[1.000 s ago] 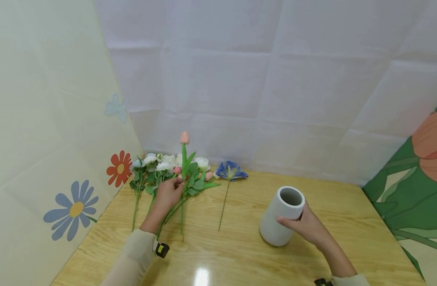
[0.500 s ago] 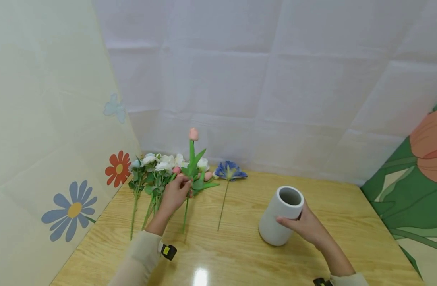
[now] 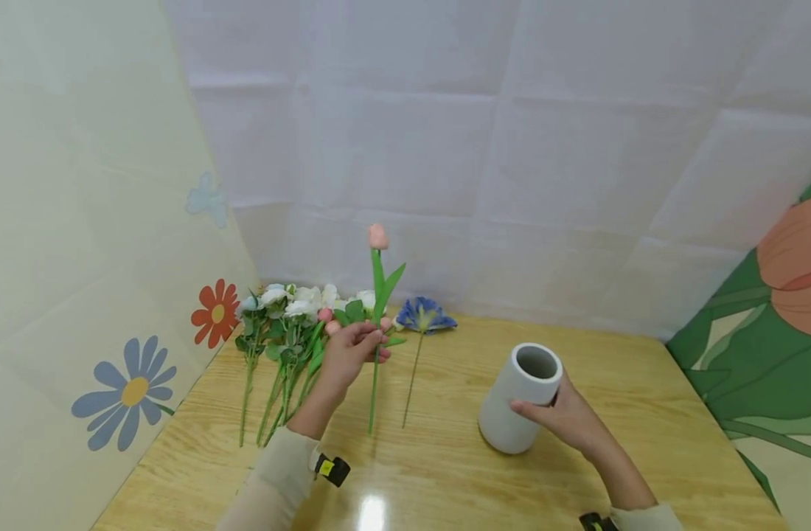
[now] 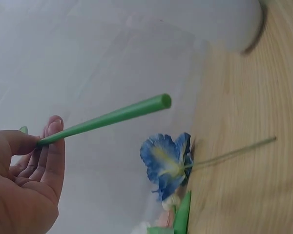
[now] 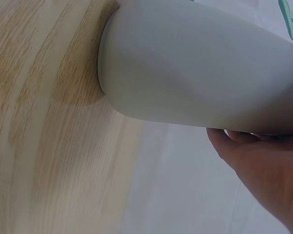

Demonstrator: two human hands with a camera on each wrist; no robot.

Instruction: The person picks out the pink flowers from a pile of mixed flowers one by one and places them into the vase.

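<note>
My left hand (image 3: 352, 355) pinches a pink tulip (image 3: 378, 306) by its green stem between thumb and fingers, with the bloom and leaves above my grip and the bare stem running down below it. My right hand (image 3: 571, 414) grips the white vase (image 3: 512, 414) from the side, the thumb laid across its front just below the rim. The vase is on the tabletop (image 3: 445, 479), well apart from the tulip, and the blue flower (image 3: 425, 317) lies between them with its thin stem pointing toward me. Just beside my left hand, on its left, lies a heap of white flowers (image 3: 302, 306) and pink buds (image 3: 332, 327), partly covered by that hand, so I cannot count their stems. From my left wrist the tulip's cut end juts toward the camera while its bloom is out of the picture, and the vase is cut off at the top edge. From my right wrist the vase's rim runs out of the picture and my fingers are mostly hidden behind its wall. I cannot tell whether its base sits quite flat.
</note>
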